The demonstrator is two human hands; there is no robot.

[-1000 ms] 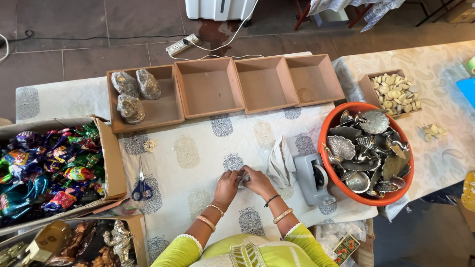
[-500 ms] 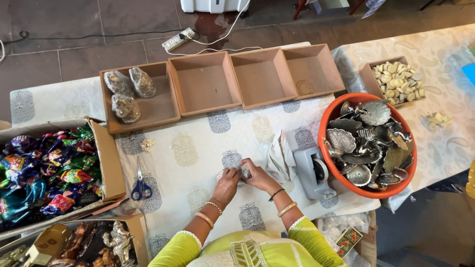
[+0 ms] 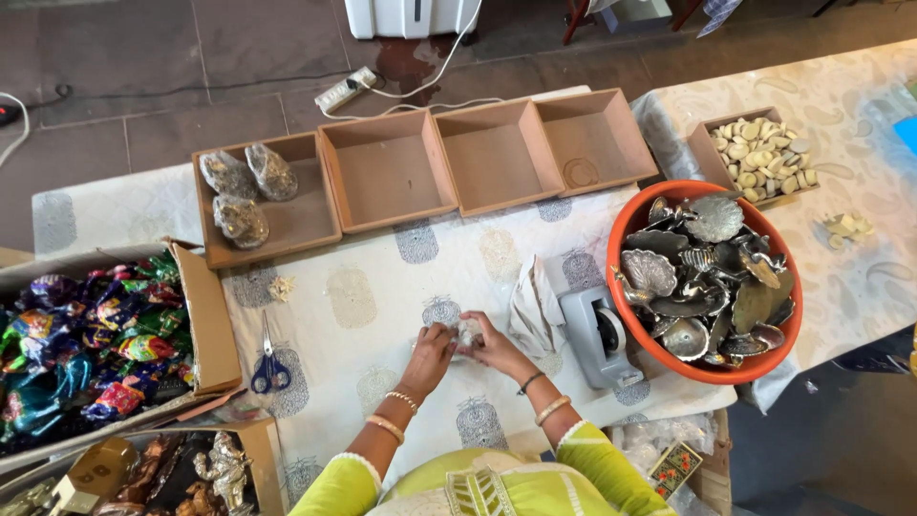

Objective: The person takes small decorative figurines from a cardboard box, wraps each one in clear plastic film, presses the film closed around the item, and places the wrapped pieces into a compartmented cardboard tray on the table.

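Note:
My left hand [image 3: 430, 354] and my right hand [image 3: 495, 346] meet over the patterned tablecloth [image 3: 373, 287], both closed around a small silvery wrapped item [image 3: 465, 333] held between them. The item is mostly hidden by my fingers. Bangles sit on both wrists, and yellow-green sleeves show at the bottom. A grey tape dispenser [image 3: 595, 334] and a crumpled white cloth [image 3: 535, 308] lie just right of my right hand.
Four brown trays stand in a row at the back; the leftmost tray [image 3: 304, 224] holds three wrapped pieces [image 3: 239, 218]. An orange basin [image 3: 630, 225] of silver shell dishes is right. Blue scissors [image 3: 269, 368], a box of colourful wrapped sweets [image 3: 76, 334], and a box of pale pieces [image 3: 764, 158] are nearby.
Both hands have stayed together on the small item with only slight finger shifts. The view has moved down a little.

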